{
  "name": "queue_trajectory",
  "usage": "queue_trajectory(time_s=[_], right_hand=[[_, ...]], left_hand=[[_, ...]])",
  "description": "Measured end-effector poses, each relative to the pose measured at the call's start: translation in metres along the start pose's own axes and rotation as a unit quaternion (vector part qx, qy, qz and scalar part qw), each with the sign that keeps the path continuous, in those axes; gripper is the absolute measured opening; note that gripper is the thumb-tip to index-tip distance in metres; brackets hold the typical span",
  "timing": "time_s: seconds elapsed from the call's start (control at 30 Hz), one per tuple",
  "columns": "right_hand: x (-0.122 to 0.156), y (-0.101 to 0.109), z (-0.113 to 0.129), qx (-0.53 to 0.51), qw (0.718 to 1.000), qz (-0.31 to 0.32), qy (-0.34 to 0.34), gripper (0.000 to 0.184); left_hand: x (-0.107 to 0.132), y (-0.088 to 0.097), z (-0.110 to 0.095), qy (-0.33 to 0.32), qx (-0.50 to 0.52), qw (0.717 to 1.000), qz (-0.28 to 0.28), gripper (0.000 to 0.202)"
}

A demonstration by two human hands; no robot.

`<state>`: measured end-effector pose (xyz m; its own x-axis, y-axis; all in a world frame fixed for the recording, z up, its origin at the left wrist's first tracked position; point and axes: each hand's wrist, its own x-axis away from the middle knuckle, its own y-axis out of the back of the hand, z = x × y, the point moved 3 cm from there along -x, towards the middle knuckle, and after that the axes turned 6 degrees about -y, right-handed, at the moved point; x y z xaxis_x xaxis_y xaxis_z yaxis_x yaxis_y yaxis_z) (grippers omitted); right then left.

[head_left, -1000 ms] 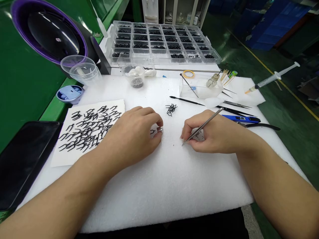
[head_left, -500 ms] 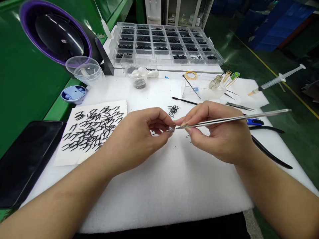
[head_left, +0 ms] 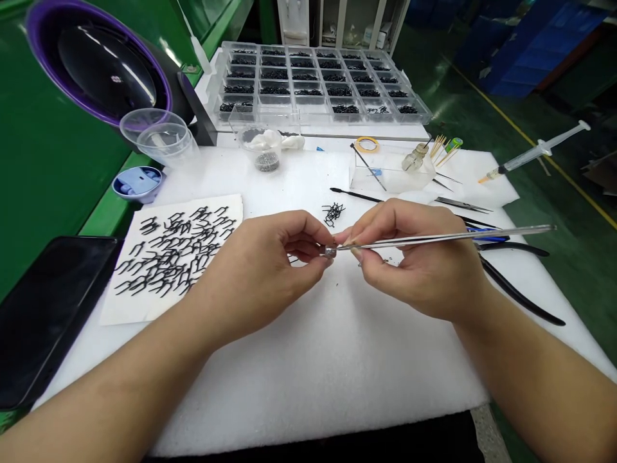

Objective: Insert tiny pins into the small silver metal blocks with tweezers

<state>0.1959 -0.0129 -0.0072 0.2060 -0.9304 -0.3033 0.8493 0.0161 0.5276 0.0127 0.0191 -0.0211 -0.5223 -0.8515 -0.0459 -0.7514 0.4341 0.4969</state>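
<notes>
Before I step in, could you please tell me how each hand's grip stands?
Left hand: grip closed, pinching a small shiny piece.
Right hand: grip closed on metal tweezers, pointed toward that piece.

2 hands (head_left: 270, 270) are above the middle of the surface (head_left: 313, 386). left of them, forked pieces (head_left: 180, 224) lie on a sheet (head_left: 116, 312); beyond the hands, a heap (head_left: 333, 213). to their right, pliers (head_left: 518, 298). at the back, a compartment tray (head_left: 308, 119), a cup (head_left: 248, 151) before it. far right, a syringe (head_left: 525, 157).
</notes>
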Motion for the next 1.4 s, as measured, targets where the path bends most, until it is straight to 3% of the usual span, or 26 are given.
queue_trajectory(time_s=[0.3,0.57,0.87,1.03,1.23,1.4], right_hand=[[0.000,0.000,0.001,0.024,1.000,0.009,0.014,0.020],[0.002,-0.006,0.003,0.103,0.990,-0.020,0.093,0.018],[0.005,-0.011,0.007,0.122,0.985,-0.035,0.121,0.017],[0.005,-0.002,0.006,0.092,0.994,0.002,0.053,0.019],[0.000,-0.005,-0.006,0.099,0.983,0.151,0.020,0.020],[-0.002,-0.009,-0.013,0.086,0.978,0.191,-0.008,0.020]], left_hand=[[0.000,-0.001,0.001,0.012,-0.017,1.000,-0.006,0.007],[0.002,0.003,0.009,0.095,-0.005,0.995,-0.027,0.017],[-0.004,0.004,0.011,0.090,0.010,0.995,-0.042,0.015],[-0.006,0.007,0.012,0.116,0.020,0.992,-0.032,0.016],[-0.008,0.011,0.009,0.132,0.055,0.989,-0.036,0.013],[-0.008,0.011,0.007,0.131,0.070,0.989,-0.020,0.012]])
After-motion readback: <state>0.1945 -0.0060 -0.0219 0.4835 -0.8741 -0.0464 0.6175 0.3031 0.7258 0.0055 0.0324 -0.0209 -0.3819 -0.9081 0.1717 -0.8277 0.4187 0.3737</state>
